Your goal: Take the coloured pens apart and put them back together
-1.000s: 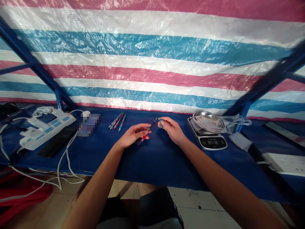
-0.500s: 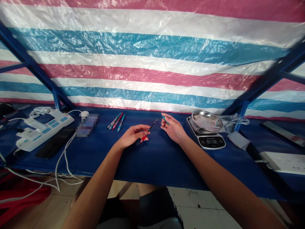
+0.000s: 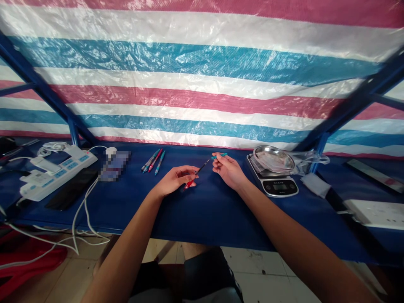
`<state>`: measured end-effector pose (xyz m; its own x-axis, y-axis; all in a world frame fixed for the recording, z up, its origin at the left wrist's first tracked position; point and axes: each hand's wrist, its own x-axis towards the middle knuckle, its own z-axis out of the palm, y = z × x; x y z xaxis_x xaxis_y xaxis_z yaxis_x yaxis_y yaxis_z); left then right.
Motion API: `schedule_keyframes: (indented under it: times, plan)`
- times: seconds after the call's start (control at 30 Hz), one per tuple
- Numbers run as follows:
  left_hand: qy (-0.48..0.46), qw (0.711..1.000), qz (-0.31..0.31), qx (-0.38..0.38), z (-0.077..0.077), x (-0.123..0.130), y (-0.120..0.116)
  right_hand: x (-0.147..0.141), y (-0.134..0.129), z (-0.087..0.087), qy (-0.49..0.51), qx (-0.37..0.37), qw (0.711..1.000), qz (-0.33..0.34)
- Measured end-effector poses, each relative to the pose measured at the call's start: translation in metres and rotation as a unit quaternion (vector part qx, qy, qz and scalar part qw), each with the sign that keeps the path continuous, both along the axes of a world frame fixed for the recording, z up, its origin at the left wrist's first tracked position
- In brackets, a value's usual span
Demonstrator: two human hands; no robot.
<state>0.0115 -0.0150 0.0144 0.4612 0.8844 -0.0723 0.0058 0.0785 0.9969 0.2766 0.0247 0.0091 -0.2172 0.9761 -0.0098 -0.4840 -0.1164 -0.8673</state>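
Observation:
Over the middle of the blue table, my left hand (image 3: pixel 178 180) pinches a pen refill (image 3: pixel 203 165) with a red pen part (image 3: pixel 189 184) at its lower end. The dark refill points up and to the right, its tip bare. Just to the right, my right hand (image 3: pixel 229 170) grips a teal pen barrel (image 3: pixel 221 155) between thumb and fingers, partly hidden by them. The refill tip lies close to the barrel but apart from it. Several teal and red pens (image 3: pixel 153 161) rest side by side left of my left hand.
A digital scale (image 3: pixel 279 187) with a metal bowl (image 3: pixel 274 160) holding a plastic bag stands at the right. On the left lie a white power strip (image 3: pixel 61 170), a black flat object (image 3: pixel 72 189), white cables (image 3: pixel 86 202) and a blurred-out item (image 3: pixel 115 166). A striped tarp (image 3: pixel 202 101) hangs behind.
My right hand has turned the teal barrel from a slant to nearly level, and it now points left toward the refill. My left hand has hardly moved.

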Motion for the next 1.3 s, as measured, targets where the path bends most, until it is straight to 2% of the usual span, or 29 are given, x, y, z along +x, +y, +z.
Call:
schedule_keyframes:
  times: [0.27, 0.53, 0.83, 1.13, 1.3]
  plan:
    - [0.009, 1.000, -0.004, 0.000, 0.004, 0.002, -0.001, -0.002, 0.000, -0.005, -0.021, 0.017, 1.000, 0.008]
    - [0.006, 1.000, -0.017, 0.000, 0.005, 0.002, -0.002, -0.003, -0.001, -0.007, -0.063, 0.040, 0.996, 0.047]
    - [0.009, 0.998, -0.055, -0.015, 0.003, -0.004, -0.002, -0.001, -0.007, 0.000, -0.097, 0.027, 0.991, 0.091]
    - [-0.005, 0.998, -0.060, -0.020, 0.002, -0.003, -0.002, -0.004, -0.016, 0.002, -0.155, 0.078, 0.964, 0.202]
    - [0.005, 0.997, -0.072, -0.027, 0.001, -0.003, -0.002, -0.005, -0.018, 0.003, -0.169, 0.090, 0.959, 0.209]
